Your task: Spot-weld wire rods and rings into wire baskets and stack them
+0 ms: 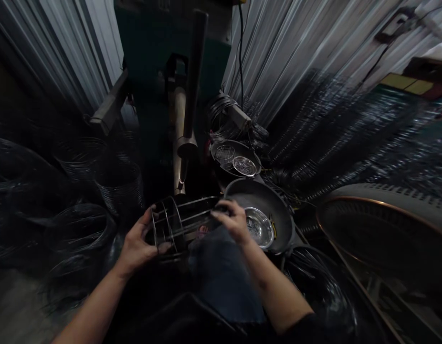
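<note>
Since you've got the wire cage (pixel 178 220) right in front of you, between your two hands, the thing I'd watch is how it lies: long axis roughly side to side across your body, right end angled a bit farther up the view. Your left hand (pixel 137 247) is wrapped part-way round the ring end, fingers up top and thumb underneath, so it's a fairly wide hold on the wire and looks like the firmer one. Your right hand (pixel 236 222) is curled in much tighter at the opposite end of the long rods, but it's dark and blurry at the fingertips, so I can't tell if they're gripping wire or just touching it. Now check the pale metal bar (pixel 180 124) ahead: it runs toward you, so the cage sits pretty much crosswise to it in the view, with the bar's near tip just beyond the cage, above its middle. I'd call that crosswise angle the key bit. Your right hand's also the nearer one to the grey pan (pixel 244 191) with the shiny bowl (pixel 258 228) in it, fwiw.
</note>
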A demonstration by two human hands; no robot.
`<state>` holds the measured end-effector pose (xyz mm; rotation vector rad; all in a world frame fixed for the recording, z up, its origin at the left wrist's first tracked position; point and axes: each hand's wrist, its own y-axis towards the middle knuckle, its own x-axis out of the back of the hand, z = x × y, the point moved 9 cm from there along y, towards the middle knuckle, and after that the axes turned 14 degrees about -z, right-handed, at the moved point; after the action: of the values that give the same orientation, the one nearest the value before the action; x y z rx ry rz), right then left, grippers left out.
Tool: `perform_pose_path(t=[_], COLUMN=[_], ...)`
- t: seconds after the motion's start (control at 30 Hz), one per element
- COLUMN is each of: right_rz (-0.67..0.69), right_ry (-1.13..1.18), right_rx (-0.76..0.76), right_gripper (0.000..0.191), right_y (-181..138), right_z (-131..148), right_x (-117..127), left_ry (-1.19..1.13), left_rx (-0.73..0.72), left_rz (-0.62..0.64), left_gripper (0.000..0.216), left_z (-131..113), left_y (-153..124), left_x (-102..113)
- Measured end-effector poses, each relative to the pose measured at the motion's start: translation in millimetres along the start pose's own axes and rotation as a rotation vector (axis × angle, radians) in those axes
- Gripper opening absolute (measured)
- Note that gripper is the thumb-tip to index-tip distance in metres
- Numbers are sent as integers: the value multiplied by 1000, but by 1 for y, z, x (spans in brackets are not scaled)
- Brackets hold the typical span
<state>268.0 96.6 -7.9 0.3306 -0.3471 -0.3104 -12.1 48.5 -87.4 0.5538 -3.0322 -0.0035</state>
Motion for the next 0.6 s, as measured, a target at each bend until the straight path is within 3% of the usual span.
perform_pose_path(t=[0.1, 0.17, 0.27, 0.33, 0.4, 0.43, 0.5, 0.6], right_rz=[48, 167, 516, 571, 508, 496, 542, 619], right_ry=[-99, -112, 41, 183, 327, 394, 487, 503], right_rx=[94, 89, -118, -326, -551, -659, -834, -945], right_gripper=[40, 53, 37, 25, 27, 30, 33, 25], right_y=[-73, -114, -157, -157, -140, -132, -120, -112], right_z=[4, 4, -2, -4, -7, -8, -5, 2], right_x=[-2, -20, -67, -84, -90, -93, -100, -112], left_ry=[74, 50, -41, -16, 170, 294, 502, 618], left_rx=[259, 432, 581, 581, 444, 301, -92, -617], left_rz=[-66, -129, -76, 31, 78, 95, 158, 335], left_gripper=[105, 92, 68, 68, 71, 72, 73, 85], left_z=[38, 56, 62, 55, 42, 31, 4, -20], left_y=[-36, -50, -57, -56, -52, -48, -48, -72], left_x=[15, 22, 18, 18, 32, 39, 42, 24])
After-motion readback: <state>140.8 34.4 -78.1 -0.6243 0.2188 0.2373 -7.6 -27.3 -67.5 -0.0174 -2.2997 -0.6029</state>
